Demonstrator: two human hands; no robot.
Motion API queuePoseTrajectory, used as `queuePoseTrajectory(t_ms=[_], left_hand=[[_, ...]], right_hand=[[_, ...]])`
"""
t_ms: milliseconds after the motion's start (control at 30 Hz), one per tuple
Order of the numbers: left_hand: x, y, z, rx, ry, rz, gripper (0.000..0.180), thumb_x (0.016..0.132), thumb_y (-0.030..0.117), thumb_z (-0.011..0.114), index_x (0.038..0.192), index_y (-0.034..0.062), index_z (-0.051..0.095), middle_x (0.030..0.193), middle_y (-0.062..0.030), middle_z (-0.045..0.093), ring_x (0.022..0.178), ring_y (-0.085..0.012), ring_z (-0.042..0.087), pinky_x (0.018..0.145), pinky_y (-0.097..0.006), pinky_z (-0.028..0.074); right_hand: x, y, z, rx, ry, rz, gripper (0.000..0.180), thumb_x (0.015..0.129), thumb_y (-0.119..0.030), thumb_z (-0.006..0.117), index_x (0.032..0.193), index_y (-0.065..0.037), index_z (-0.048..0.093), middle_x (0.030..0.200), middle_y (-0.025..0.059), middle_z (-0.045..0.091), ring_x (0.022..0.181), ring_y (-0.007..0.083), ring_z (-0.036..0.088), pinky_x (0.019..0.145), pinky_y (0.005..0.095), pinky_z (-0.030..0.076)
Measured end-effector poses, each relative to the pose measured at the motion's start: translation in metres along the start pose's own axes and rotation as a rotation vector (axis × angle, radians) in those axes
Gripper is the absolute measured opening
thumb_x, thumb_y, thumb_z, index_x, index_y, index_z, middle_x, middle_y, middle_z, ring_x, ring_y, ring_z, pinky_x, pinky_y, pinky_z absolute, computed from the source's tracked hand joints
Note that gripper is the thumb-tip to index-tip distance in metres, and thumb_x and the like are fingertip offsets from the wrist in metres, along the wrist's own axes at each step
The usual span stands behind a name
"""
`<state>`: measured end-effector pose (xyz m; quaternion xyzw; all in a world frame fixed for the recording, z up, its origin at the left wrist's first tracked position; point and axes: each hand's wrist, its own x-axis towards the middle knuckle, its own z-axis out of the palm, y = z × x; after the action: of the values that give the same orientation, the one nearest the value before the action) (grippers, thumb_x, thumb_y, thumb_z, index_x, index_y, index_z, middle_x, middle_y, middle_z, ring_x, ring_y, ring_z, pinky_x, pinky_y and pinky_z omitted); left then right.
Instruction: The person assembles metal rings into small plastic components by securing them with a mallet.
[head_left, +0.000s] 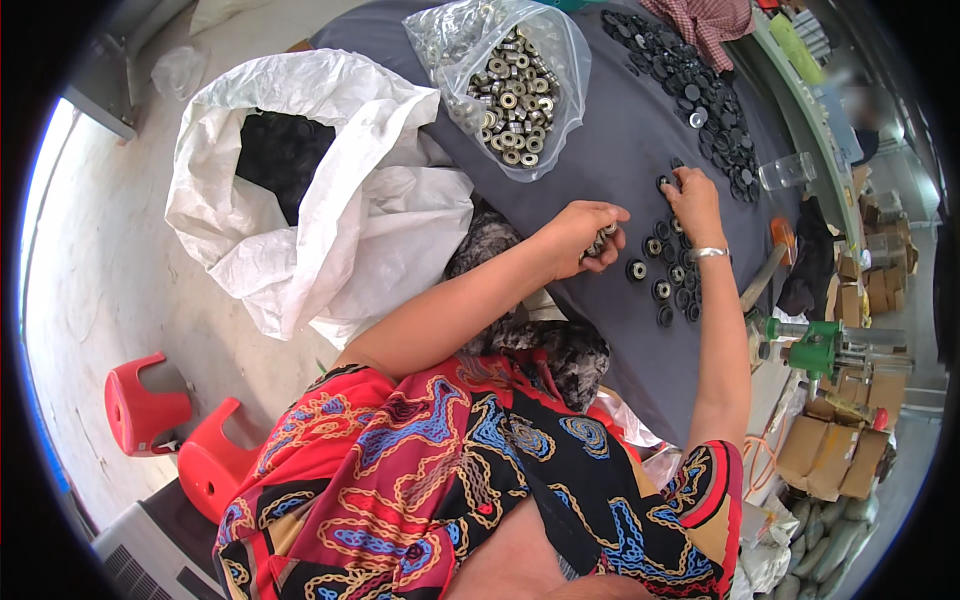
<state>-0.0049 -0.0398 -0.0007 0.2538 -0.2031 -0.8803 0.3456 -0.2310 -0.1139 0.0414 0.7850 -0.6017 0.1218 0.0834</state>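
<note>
Grey-covered bench: L hand curled round bearings, R hand apart, at blk cap, grip unclear. Pref. keep L cupped, R light.

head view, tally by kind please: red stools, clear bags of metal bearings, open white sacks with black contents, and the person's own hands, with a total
Red plastic stools: 2
Clear plastic bag of metal bearings: 1
Open white sack with black contents: 1
Left hand and right hand: 2
Total: 6
</note>
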Motion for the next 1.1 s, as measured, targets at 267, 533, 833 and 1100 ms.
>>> queuePoseTrajectory(t_ms=[267, 533, 833, 1100], left_hand=[[0.002, -0.002, -0.003, 0.045, -0.056, 0.078, 0.027, 0.101, 0.021, 0.037, 0.112, 0.0024, 0.053, 0.074, -0.0097, 0.056, 0.05, -0.0152, 0.049, 0.038, -0.025, 0.027], [-0.001, -0.003, 0.003, 0.219, -0.005, 0.065, 0.031, 0.101, 0.021, 0.037, 0.12, 0.0008, 0.051, 0.073, -0.0074, 0.055, 0.048, -0.0137, 0.049, 0.036, -0.024, 0.026], [-0.004, -0.002, 0.009, 0.213, 0.063, 0.081, 0.032, 0.1, 0.019, 0.041, 0.126, 0.0035, 0.049, 0.072, -0.0039, 0.052, 0.048, -0.0123, 0.049, 0.036, -0.023, 0.025], [-0.001, -0.003, 0.005, 0.226, 0.035, 0.052, 0.041, 0.097, 0.012, 0.042, 0.137, 0.0039, 0.037, 0.075, -0.0075, 0.055, 0.048, -0.014, 0.05, 0.035, -0.025, 0.025]], right_hand=[[-0.048, -0.096, -0.038, 0.854, -0.345, 0.044, 0.018, 0.079, -0.008, 0.07, 0.094, 0.003, 0.068, 0.076, 0.0064, 0.057, 0.06, 0.0118, 0.057, 0.057, 0.0258, 0.045], [-0.053, -0.089, -0.04, 0.754, -0.374, 0.031, 0.018, 0.077, -0.004, 0.068, 0.095, 0.002, 0.067, 0.077, 0.0041, 0.057, 0.062, 0.0108, 0.055, 0.057, 0.0252, 0.045], [-0.053, -0.092, -0.037, 0.742, -0.326, 0.04, 0.019, 0.076, -0.008, 0.067, 0.093, 0.0, 0.066, 0.078, 0.0077, 0.058, 0.065, 0.0166, 0.056, 0.061, 0.0292, 0.046], [-0.04, -0.089, -0.045, 0.641, -0.402, -0.215, 0.023, 0.075, -0.002, 0.063, 0.097, -0.001, 0.064, 0.074, 0.0059, 0.054, 0.062, 0.0121, 0.054, 0.057, 0.026, 0.045]])
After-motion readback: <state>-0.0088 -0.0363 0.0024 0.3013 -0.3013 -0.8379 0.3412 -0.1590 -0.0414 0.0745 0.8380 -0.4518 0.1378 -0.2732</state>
